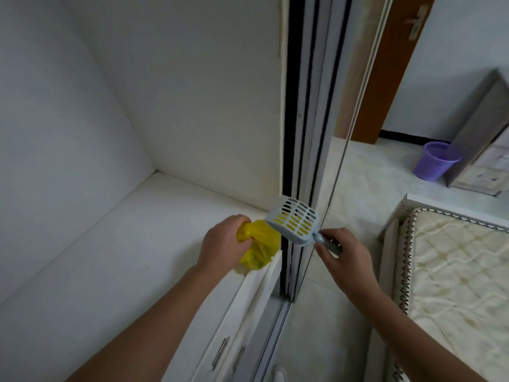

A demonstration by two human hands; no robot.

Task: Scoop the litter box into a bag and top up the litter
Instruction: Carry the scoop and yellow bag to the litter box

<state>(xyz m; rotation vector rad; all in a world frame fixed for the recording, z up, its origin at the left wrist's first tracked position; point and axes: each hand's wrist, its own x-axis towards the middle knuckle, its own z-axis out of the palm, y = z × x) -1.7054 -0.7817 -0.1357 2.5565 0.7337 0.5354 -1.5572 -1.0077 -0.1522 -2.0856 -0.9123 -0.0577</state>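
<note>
With left hand (223, 242) fingers bunching the bag (260, 245) at the counter (110, 257) edge and right hand (344, 255) fingers pinching the scoop (296, 220), either could slip.

Left hand (221, 242) around crumpled yellow bag (260, 245), right hand (344, 253) gripping slotted scoop (296, 220), above white shelf (115, 257).

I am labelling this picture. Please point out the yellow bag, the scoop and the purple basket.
yellow bag (261, 245): head view, crumpled middle.
scoop (296, 220): head view, slotted bowl.
purple basket (436, 161): head view, side wall.
</note>
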